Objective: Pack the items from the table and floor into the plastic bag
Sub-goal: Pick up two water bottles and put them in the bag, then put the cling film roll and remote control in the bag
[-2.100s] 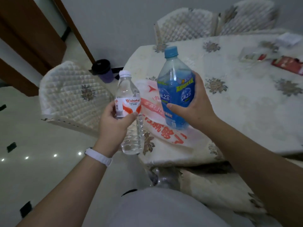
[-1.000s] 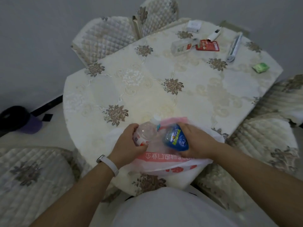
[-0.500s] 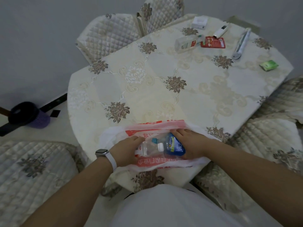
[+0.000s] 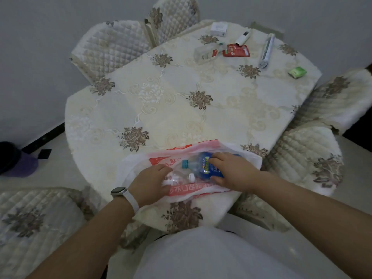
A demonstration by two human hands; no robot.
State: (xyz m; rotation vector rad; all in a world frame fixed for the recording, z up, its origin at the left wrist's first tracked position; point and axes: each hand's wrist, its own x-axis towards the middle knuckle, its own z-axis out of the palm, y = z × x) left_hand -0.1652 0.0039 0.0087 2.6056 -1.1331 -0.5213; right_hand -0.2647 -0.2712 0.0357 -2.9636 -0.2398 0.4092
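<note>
A white plastic bag (image 4: 138, 164) with red print lies open at the near edge of the table (image 4: 181, 109). Two bottles lie on their sides between its layers. My left hand (image 4: 150, 183) grips the base end of the clear water bottle (image 4: 181, 177), whose white cap points right. My right hand (image 4: 231, 172) grips the blue drink bottle (image 4: 202, 168) from above, thumb underneath; its blue cap points left. The two bottles lie close together, and my hands hide their far ends.
At the table's far side lie a white box (image 4: 219, 29), a white stick-shaped item (image 4: 243, 37), a clear bottle (image 4: 205, 52), a red packet (image 4: 236, 50), a silver tube (image 4: 266, 50) and a green packet (image 4: 297, 72). Quilted chairs (image 4: 108, 49) ring the table. A dark bin (image 4: 12, 160) stands on the floor at the left.
Both bottles were held upright in front of me, then laid on their sides and moved into the bag's mouth. My hands have since pushed them a little deeper.
</note>
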